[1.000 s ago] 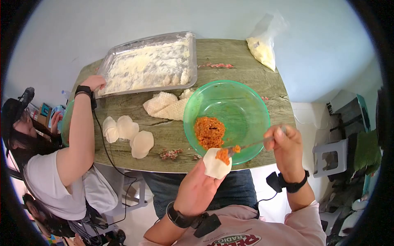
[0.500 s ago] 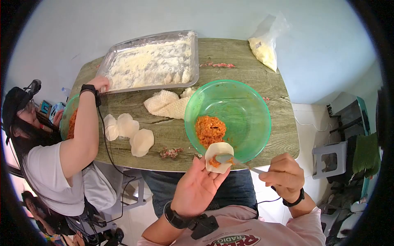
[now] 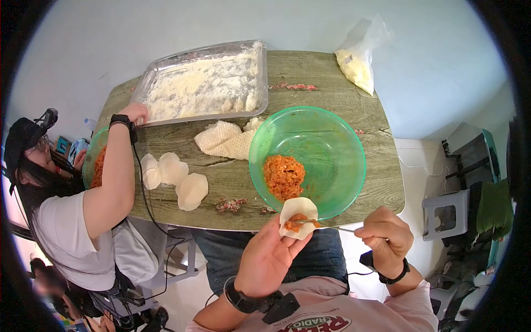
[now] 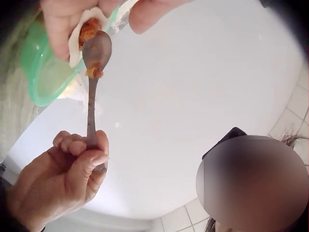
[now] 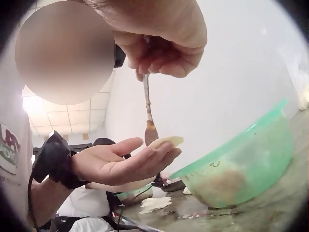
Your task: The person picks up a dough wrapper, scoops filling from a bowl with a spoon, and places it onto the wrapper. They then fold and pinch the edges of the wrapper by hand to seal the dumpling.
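Observation:
My left hand (image 3: pixel 268 260) lies palm up in front of the green bowl (image 3: pixel 334 160), its fingers extended under a round dough wrapper (image 3: pixel 304 205). Orange minced filling (image 4: pixel 90 29) sits in the wrapper's middle. A metal spoon (image 4: pixel 96 50) is gripped by its handle in my right hand (image 3: pixel 387 238); the spoon's bowl is right at the filling, with bits of it stuck near the neck. In the right wrist view the left thumb stands apart from the wrapper (image 5: pixel 169 141). More orange filling (image 3: pixel 284 176) lies heaped in the near left of the green bowl.
Several dough wrappers (image 3: pixel 192 192) lie on the table's left. A cream cloth (image 3: pixel 227 141) touches the bowl's left side. Behind stands a floured metal tray (image 3: pixel 204 91), with another person's hand (image 3: pixel 134 113) at its corner. A black cable (image 3: pixel 146 202) crosses the left; a plastic bag (image 3: pixel 357 69) sits back right.
My right hand has lowered and the spoon has shifted over the wrapper, leaving filling on it. The left hand turned more palm up. The other person's hand moved slightly right at the tray.

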{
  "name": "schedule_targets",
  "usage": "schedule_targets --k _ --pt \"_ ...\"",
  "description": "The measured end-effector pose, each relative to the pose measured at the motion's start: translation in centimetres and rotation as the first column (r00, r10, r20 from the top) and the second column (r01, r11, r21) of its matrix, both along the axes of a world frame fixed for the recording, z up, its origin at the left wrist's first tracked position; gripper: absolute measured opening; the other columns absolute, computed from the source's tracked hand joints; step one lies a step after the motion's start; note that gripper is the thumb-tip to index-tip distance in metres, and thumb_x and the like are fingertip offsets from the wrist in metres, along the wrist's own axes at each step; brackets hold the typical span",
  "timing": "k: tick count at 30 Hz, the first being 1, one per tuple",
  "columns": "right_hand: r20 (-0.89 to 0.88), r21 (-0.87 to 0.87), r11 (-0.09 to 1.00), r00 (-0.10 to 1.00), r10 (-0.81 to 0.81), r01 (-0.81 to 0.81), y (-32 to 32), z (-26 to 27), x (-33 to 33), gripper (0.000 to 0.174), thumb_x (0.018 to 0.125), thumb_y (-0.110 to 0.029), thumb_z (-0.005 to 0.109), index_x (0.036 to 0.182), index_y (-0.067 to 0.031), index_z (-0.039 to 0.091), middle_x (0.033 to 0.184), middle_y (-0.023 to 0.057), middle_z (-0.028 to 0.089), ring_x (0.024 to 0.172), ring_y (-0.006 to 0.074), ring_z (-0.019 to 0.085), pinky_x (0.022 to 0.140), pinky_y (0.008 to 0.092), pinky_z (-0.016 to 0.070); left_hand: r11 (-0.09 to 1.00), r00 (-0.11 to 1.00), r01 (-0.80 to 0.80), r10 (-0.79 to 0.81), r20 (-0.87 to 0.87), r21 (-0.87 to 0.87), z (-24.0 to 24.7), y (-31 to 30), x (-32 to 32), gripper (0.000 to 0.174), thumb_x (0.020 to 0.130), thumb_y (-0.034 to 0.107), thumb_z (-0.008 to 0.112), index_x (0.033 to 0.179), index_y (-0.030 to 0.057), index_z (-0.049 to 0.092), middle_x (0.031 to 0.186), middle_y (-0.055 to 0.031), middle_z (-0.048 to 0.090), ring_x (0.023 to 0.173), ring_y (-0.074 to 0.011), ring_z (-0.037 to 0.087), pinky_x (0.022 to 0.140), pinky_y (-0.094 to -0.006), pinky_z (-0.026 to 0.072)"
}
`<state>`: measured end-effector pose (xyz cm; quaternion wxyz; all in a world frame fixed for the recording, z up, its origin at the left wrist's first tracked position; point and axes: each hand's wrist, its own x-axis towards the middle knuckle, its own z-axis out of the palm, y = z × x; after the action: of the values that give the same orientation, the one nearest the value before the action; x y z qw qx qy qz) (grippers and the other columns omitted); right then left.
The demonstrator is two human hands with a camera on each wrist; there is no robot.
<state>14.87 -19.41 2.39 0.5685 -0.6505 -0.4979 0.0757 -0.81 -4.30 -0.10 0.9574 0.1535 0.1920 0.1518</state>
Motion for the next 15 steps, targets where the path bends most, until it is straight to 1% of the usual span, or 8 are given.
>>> schedule_targets --k 4,6,9,10,11,12,13,15 --pt "-0.029 -0.011 0.998 0.998 -0.056 0.055 0.0 -0.24 -0.18 0.022 0.083 -0.024 0.066 0.086 -0.0023 0.069 0.069 0.0053 0.058 0.061 0.0154 0.053 0.054 0.0266 0.0397 0.998 0.999 -0.029 0.03 -0.023 0.052 -0.44 -0.08 -0.08 0.046 0.099 0.02 0.035 0.137 -0.0043 0.027 0.138 -0.0161 0.038 0.128 -0.0262 0.039 0.108 -0.0423 0.0313" --pt "-0.142 -0.057 0.996 0.987 -0.072 0.064 -0.22 -0.23 -0.19 0.023 0.083 -0.024 0.066 0.084 -0.0012 0.068 0.07 0.0057 0.059 0.061 0.0154 0.053 0.054 0.0266 0.0396 0.996 0.999 -0.035 0.037 -0.026 0.082 -0.66 -0.08 -0.08 0.045 0.099 0.02 0.035 0.137 -0.0045 0.028 0.137 -0.016 0.039 0.127 -0.0261 0.04 0.107 -0.042 0.0325" --pt "-0.203 -0.023 0.998 0.977 -0.063 0.059 -0.04 -0.22 -0.18 0.023 0.083 -0.024 0.066 0.083 -0.0007 0.068 0.069 0.0057 0.059 0.061 0.0152 0.053 0.054 0.0269 0.0397 0.997 0.999 -0.033 0.035 -0.022 0.068 -0.73 -0.14 -0.03 0.045 0.099 0.02 0.035 0.136 -0.0041 0.029 0.136 -0.0154 0.041 0.125 -0.0256 0.042 0.106 -0.0414 0.0341" --pt "-0.204 -0.023 0.998 0.977 -0.063 0.059 -0.06 -0.18 -0.17 0.023 0.083 -0.024 0.066 0.083 -0.0007 0.068 0.069 0.0057 0.059 0.061 0.0152 0.053 0.054 0.0269 0.0397 0.996 0.998 -0.023 0.028 -0.053 0.081 -0.64 -0.18 0.0 0.046 0.098 0.025 0.037 0.135 -0.0025 0.031 0.135 -0.0153 0.043 0.126 -0.0265 0.042 0.107 -0.0432 0.0324" --pt "-0.206 0.028 0.999 0.978 -0.022 0.028 -0.11 -0.07 -0.17 0.022 0.083 -0.023 0.066 0.083 -0.0008 0.068 0.069 0.0058 0.059 0.06 0.0155 0.053 0.054 0.0272 0.0399 0.996 0.996 -0.013 0.021 -0.085 0.094 -0.55 -0.23 0.04 0.047 0.098 0.029 0.039 0.134 -0.0008 0.034 0.134 -0.0151 0.044 0.126 -0.0275 0.042 0.108 -0.0449 0.0308" --pt "-0.206 0.079 0.997 0.978 0.019 -0.003 -0.15 0.05 -0.18 0.021 0.082 -0.022 0.067 0.083 -0.0009 0.069 0.068 0.0059 0.059 0.06 0.0158 0.053 0.054 0.0274 0.0401 0.996 0.996 -0.013 0.021 -0.086 0.094 -0.42 -0.29 0.13 0.047 0.098 0.029 0.039 0.134 -0.0008 0.034 0.134 -0.0151 0.044 0.126 -0.0275 0.042 0.108 -0.0449 0.0308" --pt "-0.207 0.079 0.997 0.978 0.019 -0.003 -0.17 0.2 -0.2 0.021 0.082 -0.022 0.067 0.083 -0.0009 0.069 0.068 0.0059 0.059 0.06 0.0158 0.053 0.054 0.0274 0.0401 0.996 0.996 -0.026 0.034 -0.083 0.091 -0.26 -0.36 0.25 0.048 0.098 0.029 0.039 0.135 -0.0006 0.033 0.134 -0.0152 0.044 0.126 -0.0274 0.042 0.108 -0.0448 0.0312" --pt "-0.139 0.003 0.993 0.983 0.121 -0.121 -0.19 0.44 -0.27 0.021 0.082 -0.022 0.067 0.085 -0.0013 0.069 0.068 0.0064 0.059 0.06 0.0169 0.053 0.054 0.0282 0.0406 0.995 0.996 -0.036 0.043 -0.082 0.088 0.0 -0.49 0.29 0.049 0.098 0.029 0.039 0.137 -0.0003 0.032 0.135 -0.0152 0.043 0.126 -0.0272 0.042 0.107 -0.0447 0.0315"
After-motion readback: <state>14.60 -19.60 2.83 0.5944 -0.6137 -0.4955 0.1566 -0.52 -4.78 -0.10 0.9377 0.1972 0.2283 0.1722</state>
